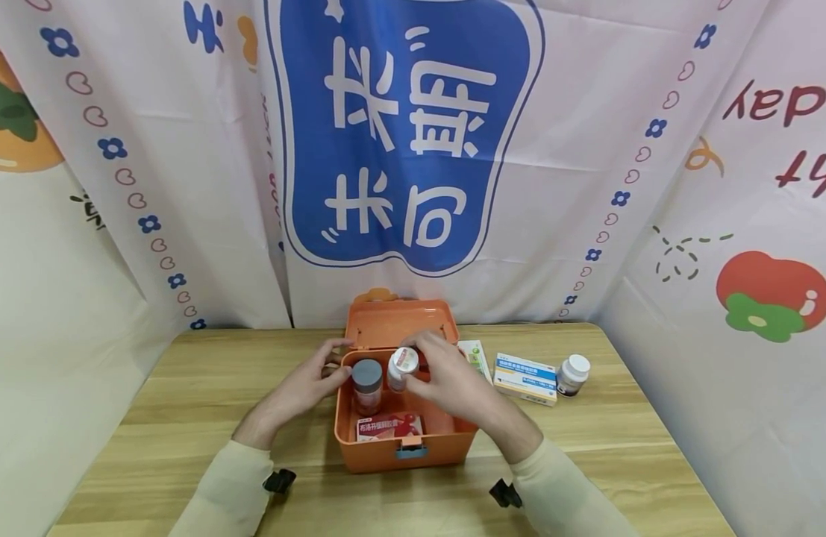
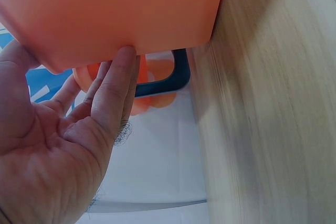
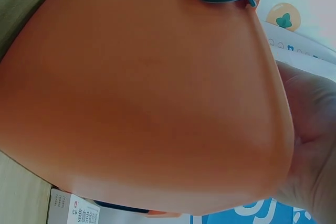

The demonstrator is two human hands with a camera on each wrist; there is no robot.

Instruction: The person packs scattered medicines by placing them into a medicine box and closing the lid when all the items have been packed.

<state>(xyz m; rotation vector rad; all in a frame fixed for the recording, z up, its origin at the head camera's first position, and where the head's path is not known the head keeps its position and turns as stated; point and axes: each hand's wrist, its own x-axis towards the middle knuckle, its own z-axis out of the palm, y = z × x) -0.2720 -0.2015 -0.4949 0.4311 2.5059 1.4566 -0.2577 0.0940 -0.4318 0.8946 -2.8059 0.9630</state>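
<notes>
Table [image 1: 171, 418]: wood-grain, orange box [image 1: 368, 456] on top, lid [image 1: 402, 322] up
Left hand [image 1: 310, 384]: fingers extended, touching box's left side
Right hand [image 1: 451, 379]: pinching white bottle [image 1: 404, 361] over box

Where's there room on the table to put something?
The wooden table is bare left of the beige left sleeve, and between the beige right sleeve and the standing white plastic bottle. It's crowded right of the orange plastic box: a green-and-white carton, a blue-and-white rectangular carton and that bottle sit close together.

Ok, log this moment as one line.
right hand: holds white bottle beside grey-capped jar | left hand: touches orange box | lid: open
</notes>
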